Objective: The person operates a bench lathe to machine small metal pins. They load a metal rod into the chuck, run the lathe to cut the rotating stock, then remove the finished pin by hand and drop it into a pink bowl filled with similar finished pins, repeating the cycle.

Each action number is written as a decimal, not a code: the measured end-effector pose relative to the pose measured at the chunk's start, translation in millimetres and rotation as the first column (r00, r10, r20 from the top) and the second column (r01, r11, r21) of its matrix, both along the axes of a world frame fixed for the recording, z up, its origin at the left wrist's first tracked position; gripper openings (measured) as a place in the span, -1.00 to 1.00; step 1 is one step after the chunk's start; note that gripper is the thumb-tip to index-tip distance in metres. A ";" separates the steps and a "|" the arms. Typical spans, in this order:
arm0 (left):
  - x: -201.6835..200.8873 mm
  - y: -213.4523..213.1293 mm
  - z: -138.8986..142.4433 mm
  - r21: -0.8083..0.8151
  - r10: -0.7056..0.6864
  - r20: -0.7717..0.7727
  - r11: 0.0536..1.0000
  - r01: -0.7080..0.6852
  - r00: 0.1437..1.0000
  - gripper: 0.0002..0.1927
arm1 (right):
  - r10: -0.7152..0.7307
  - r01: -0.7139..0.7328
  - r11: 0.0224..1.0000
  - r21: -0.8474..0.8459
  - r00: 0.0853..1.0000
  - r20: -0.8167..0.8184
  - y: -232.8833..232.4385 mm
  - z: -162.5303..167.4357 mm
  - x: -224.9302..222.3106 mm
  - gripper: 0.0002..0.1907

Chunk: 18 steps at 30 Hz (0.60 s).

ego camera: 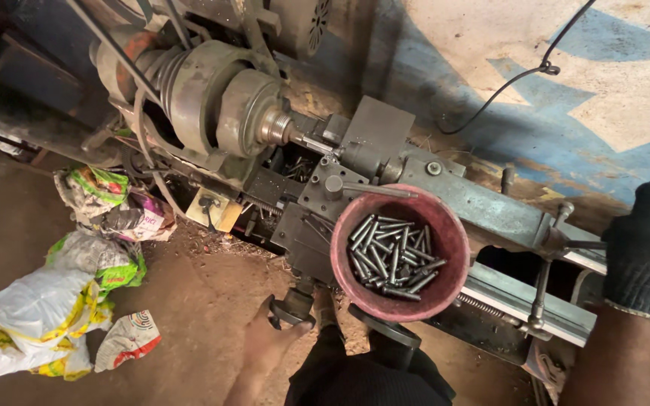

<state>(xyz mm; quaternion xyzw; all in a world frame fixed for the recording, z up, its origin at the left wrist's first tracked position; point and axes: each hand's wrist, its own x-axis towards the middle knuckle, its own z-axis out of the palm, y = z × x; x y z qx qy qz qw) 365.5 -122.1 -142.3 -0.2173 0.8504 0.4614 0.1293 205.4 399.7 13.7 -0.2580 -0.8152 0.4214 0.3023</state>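
I look down on a small grey lathe (453, 192) with its chuck (253, 113) at the upper left and a thin workpiece (311, 141) held in it. My left hand (268, 338), bare, grips the dark carriage handwheel (293, 307) at the lathe's front. My right hand (647, 248), in a black knit glove, is closed around a lever handle (582, 244) at the right end of the bed. Between my hands a dark red bowl (445, 289) rests on the carriage, holding several short grey metal pins (393, 256).
Crumpled plastic bags (47, 316) and wrappers (107, 199) lie on the dirt floor at the left. A black cable (505, 86) hangs along the painted wall behind the lathe. A second crank handle (542, 289) hangs off the bed at the right.
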 end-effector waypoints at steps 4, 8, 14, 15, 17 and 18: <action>1.2 4.4 7.7 -0.192 0.003 0.037 0.981 0.004 0.999 0.10 | 0.049 -0.047 0.993 0.110 0.999 -0.012 -8.7 6.1 1.3 -0.76; -12.6 10.8 -6.9 0.027 0.280 -0.021 0.960 -0.280 0.960 -0.31 | 0.102 -0.122 0.981 -0.152 0.986 -0.129 -15.3 15.4 9.6 -0.76; -12.2 21.7 -45.8 0.524 0.505 0.605 0.329 -0.786 0.615 -0.30 | 0.088 -0.164 0.678 0.716 0.986 0.143 -34.0 4.3 76.3 -0.73; -9.7 14.8 -51.0 0.519 0.563 0.508 0.404 -0.753 0.652 -0.31 | 0.201 -0.311 0.776 0.549 0.947 0.252 -36.8 -5.8 86.7 -0.69; -5.0 4.7 -57.2 0.480 0.632 0.294 0.551 -0.682 0.717 -0.33 | 0.218 -0.314 0.939 0.140 0.858 0.465 -50.8 -40.9 101.0 -0.63; -7.5 4.3 -61.2 0.426 0.623 0.158 0.657 -0.622 0.766 -0.36 | 0.133 -0.132 0.990 -0.043 0.804 0.579 -56.3 -59.6 102.0 -0.61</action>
